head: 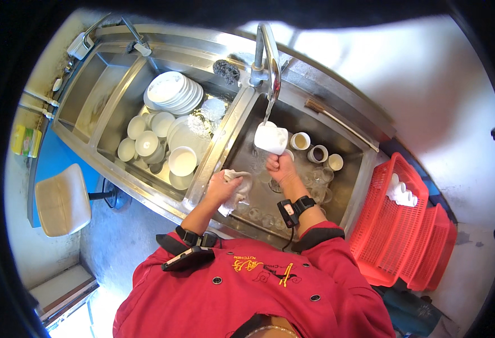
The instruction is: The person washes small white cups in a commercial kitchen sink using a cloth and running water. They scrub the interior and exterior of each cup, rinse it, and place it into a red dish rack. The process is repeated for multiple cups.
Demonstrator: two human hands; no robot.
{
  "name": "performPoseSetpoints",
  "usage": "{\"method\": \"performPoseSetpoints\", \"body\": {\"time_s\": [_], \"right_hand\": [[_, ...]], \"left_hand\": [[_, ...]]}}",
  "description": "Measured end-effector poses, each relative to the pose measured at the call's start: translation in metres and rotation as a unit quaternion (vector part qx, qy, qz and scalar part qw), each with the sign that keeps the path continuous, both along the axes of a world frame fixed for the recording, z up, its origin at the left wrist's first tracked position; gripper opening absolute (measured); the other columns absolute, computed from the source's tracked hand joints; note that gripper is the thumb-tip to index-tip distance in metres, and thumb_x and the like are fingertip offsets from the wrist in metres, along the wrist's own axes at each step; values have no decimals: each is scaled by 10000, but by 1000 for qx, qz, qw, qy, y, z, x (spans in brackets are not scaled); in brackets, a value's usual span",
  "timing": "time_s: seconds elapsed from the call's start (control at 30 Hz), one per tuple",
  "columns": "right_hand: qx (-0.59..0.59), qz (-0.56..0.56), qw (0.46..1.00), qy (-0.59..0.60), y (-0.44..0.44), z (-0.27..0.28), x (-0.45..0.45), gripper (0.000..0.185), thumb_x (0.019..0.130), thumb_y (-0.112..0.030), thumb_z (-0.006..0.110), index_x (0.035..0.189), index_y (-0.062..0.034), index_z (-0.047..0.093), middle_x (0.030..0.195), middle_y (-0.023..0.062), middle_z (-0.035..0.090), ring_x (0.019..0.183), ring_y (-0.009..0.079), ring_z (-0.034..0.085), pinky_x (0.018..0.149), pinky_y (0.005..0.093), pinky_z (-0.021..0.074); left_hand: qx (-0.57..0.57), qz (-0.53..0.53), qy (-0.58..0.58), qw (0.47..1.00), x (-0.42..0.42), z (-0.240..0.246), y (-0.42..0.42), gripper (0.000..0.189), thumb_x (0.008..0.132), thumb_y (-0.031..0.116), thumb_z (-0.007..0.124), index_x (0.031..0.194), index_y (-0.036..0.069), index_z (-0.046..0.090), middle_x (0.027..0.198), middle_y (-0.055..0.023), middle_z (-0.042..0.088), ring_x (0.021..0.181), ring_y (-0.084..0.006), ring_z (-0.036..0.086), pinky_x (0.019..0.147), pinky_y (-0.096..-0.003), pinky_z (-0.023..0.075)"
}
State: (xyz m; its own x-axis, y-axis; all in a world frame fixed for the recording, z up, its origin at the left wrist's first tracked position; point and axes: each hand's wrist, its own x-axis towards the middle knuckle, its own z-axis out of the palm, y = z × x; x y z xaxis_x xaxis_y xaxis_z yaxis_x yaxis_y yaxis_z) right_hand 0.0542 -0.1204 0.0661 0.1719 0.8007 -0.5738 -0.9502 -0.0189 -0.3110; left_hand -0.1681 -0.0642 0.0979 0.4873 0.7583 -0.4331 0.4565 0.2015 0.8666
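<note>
My right hand (282,169) grips a white ceramic vessel (271,139) just below the spout of the steel faucet (275,63), and water runs onto it. A bunched white cloth (238,192) is in my left hand (224,186), over the near left side of the right sink basin (247,154). Beyond my right wrist stand white cups, one with dark liquid (317,154) and one with yellowish liquid (300,141). Several clear glasses (317,179) lie in the basin, partly hidden behind my right forearm.
The middle basin holds stacked white plates (175,91) and white bowls (147,143) in water. A dark scouring pad (226,71) and a wooden-handled brush (344,124) lie on the sink ledge. Red plastic baskets (384,228) stand at right, with small white cups (401,192) inside. A stool (63,200) is at left.
</note>
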Motion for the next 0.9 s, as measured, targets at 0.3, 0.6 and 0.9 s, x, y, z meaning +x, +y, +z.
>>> {"method": "performPoseSetpoints", "body": {"time_s": [0.3, 0.6, 0.9], "right_hand": [[-189, 44, 791, -580, -43, 16, 2, 223, 854, -198, 493, 986, -38, 574, 719, 152, 608, 554, 260, 567, 490, 379, 440], [-151, 51, 470, -868, -76, 66, -34, 446, 789, -124, 557, 1217, -21, 486, 782, 206, 647, 684, 392, 630, 618, 470, 500], [-9, -3, 411, -912, -102, 99, -48, 423, 786, -175, 658, 1166, -8, 578, 841, 152, 634, 708, 289, 621, 605, 370, 495]], "left_hand": [[-33, -42, -146, 988, 9, 53, 2, 179, 811, 58, 698, 977, 37, 635, 859, -14, 648, 775, -97, 596, 688, -257, 490], [63, -43, -161, 984, 54, 66, -17, 412, 811, 108, 712, 1174, 25, 537, 979, -45, 629, 864, -123, 603, 787, -271, 492], [-290, 14, -180, 940, 54, 31, -31, 273, 773, 42, 658, 1034, -32, 627, 898, -125, 662, 752, -216, 662, 613, -342, 555]]}}
